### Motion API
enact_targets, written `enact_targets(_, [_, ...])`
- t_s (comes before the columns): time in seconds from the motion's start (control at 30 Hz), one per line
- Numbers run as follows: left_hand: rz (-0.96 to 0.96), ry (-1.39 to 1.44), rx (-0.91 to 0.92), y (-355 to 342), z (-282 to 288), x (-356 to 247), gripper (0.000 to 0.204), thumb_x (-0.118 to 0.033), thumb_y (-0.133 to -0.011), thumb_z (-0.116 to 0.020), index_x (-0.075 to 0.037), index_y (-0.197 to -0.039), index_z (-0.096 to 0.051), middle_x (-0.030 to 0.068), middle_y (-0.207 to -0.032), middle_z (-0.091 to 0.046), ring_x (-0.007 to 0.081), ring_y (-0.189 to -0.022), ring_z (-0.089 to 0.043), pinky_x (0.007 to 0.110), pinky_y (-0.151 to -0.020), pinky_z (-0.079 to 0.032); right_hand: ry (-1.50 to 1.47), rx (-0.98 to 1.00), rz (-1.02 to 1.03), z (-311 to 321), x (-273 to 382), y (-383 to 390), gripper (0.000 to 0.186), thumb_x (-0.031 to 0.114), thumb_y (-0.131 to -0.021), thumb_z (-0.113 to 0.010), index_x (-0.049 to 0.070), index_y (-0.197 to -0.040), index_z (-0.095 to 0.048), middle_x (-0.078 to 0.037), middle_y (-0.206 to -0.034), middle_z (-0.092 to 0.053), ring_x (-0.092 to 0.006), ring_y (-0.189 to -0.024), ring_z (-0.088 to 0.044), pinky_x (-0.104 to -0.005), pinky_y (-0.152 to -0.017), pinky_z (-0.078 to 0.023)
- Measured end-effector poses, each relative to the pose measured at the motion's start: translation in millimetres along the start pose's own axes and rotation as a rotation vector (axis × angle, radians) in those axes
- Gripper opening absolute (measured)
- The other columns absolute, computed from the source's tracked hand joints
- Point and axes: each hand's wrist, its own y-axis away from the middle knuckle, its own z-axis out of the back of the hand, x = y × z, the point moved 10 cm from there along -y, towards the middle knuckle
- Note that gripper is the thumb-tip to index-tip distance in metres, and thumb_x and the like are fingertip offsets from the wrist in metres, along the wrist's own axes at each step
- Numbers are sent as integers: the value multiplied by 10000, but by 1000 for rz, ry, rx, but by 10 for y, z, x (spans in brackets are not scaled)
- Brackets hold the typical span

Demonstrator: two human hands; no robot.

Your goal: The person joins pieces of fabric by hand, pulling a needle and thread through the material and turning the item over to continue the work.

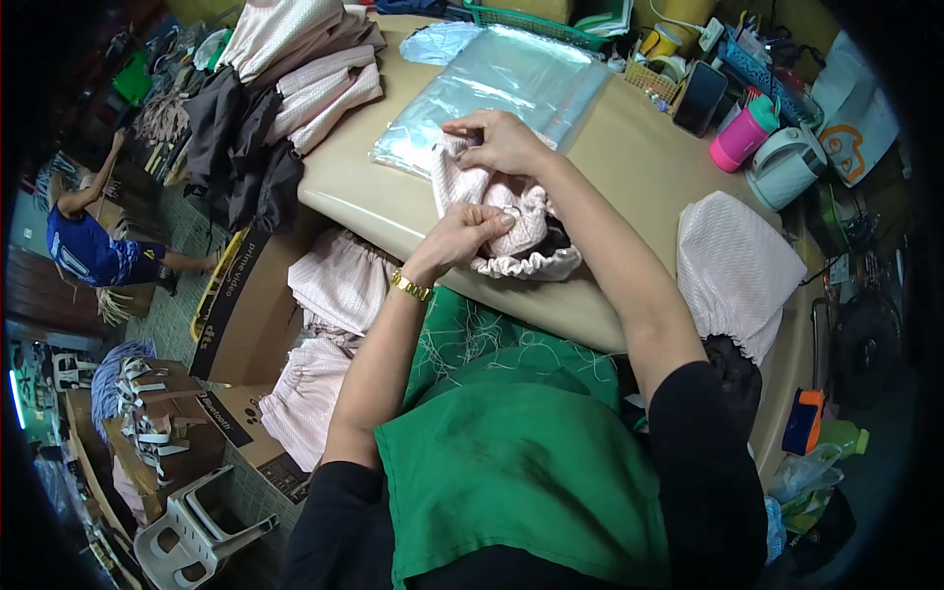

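Observation:
A pale pink textured cloth piece point(529, 228) with a gathered elastic edge lies bunched on the front edge of the padded beige table point(629, 187). My left hand point(454, 239), with a gold watch on its wrist, pinches a fold of it between thumb and fingers. Farther back, my right hand point(506, 146) is curled over the top of the same cloth and grips it. A dark lining shows inside the bunched cloth near the elastic. Just behind my hands lies a stack of clear plastic bags point(501, 74), partly covered by my right hand.
Folded pink and dark cloth pieces point(320, 93) are piled at the back left. An open cardboard box point(258, 305) holds more pink pieces. A pink bottle point(744, 133), a phone point(700, 98) and a white kettle point(787, 167) stand at the right. Another person point(93, 231) works at far left.

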Motion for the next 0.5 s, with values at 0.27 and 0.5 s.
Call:
enact_targets(0.27, [-29,-4,86,97,-36,-101,271,-319,-914,-651,-71,-804,-640,-73,-647,-554,5,-524,-396,204,-459,-305,318,-23,-199,309,793,1189,156,138,-793,-660,17,-887,-687,-189,-845,-675,-334,-802,-658,-404,-727,-502])
enact_targets(0.5, [-689,-695,-650,977,-138,-1105,260,-108,-749,-774,-26,-929,-606,112,-907,-543,190,-655,-614,309,-603,-498,135,50,-381,167,271,1148,166,175,-792,-676,61,-911,-689,-179,-813,-663,-334,-772,-652,-414,-713,-486])
